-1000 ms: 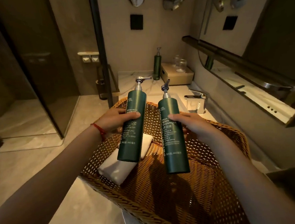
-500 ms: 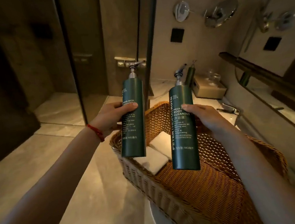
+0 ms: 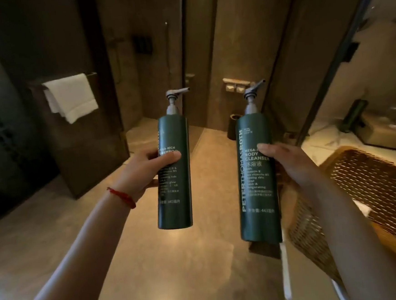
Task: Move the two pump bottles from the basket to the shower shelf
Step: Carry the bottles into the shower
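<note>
My left hand [image 3: 144, 170] grips a dark green shampoo pump bottle [image 3: 175, 194] upright, out over the tiled floor. My right hand [image 3: 288, 164] grips a second dark green pump bottle [image 3: 256, 192], labelled body cleanser, also upright and a little nearer to me. Both have grey pump heads pointing right. The woven wicker basket [image 3: 365, 184] sits at the right edge, behind my right forearm, with both bottles out of it. The shower stall lies ahead behind a glass panel; no shelf in it can be made out.
A white towel [image 3: 71, 98] hangs on a dark rail at the left. A dark glass-door frame [image 3: 183, 56] stands ahead between the bottles. A third green pump bottle [image 3: 354, 116] and a box sit on the counter far right. A small dark bin [image 3: 234, 125] stands on the floor.
The view has swung left, away from the counter toward the shower. Both bottles have come up out of the basket and left with my hands; the basket now lies at the right edge.
</note>
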Available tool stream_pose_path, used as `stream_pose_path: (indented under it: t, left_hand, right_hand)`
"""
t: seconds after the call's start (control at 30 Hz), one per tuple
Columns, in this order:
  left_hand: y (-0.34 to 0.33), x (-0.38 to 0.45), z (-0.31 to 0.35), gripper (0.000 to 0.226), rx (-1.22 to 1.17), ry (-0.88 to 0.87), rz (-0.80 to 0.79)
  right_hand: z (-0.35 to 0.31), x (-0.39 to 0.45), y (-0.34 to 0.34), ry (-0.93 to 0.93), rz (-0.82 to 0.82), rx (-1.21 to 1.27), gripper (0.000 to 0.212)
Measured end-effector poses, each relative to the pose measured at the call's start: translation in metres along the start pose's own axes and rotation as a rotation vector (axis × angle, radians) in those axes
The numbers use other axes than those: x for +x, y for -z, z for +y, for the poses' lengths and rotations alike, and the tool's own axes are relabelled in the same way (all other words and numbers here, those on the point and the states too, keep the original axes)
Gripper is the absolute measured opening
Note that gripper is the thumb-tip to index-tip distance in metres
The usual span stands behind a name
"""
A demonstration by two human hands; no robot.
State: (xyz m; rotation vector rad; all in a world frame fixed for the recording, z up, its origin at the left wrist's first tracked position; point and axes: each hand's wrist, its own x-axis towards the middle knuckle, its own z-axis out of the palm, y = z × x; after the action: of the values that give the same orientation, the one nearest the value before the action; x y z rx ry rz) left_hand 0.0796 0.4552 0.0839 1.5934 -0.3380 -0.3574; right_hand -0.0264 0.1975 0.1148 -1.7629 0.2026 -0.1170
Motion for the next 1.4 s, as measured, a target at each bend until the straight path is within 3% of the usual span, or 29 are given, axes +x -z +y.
stream_pose_path:
  t: [0.1,0.23,0.5,0.7,0.93,1.23,1.4]
  left_hand:
    - [0.049,-0.011,-0.011,0.046,0.006,0.037,0.06]
    - [0.101,-0.022,-0.03,0.059,0.017,0.053,0.131]
    - [0.168,0.014,-0.077,0.045,-0.022,0.109,0.246]
    - [0.207,0.114,-0.088,0.036,-0.023,0.183,0.284]
    - [0.254,0.258,-0.077,0.016,-0.036,0.184,0.361]
    - [0.344,0.438,-0.09,0.014,-0.065,0.177,0.38]
    - [0.41,0.557,-0.1,0.026,-0.08,0.179,0.323]
  right_hand:
    - [0.01,0.015,-0.062,-0.001,-0.03,0.036,0.051]
    - [0.022,0.039,-0.123,-0.022,-0.081,0.077,0.051]
    - [0.04,0.13,-0.192,-0.033,-0.181,0.036,0.06]
    - [0.059,0.24,-0.211,-0.061,-0.153,0.069,0.037]
    - [0.036,0.397,-0.235,-0.053,-0.179,0.094,0.036]
    - [0.039,0.589,-0.283,-0.046,-0.132,0.117,0.035]
    - [0.039,0.709,-0.318,-0.061,-0.077,0.127,0.024]
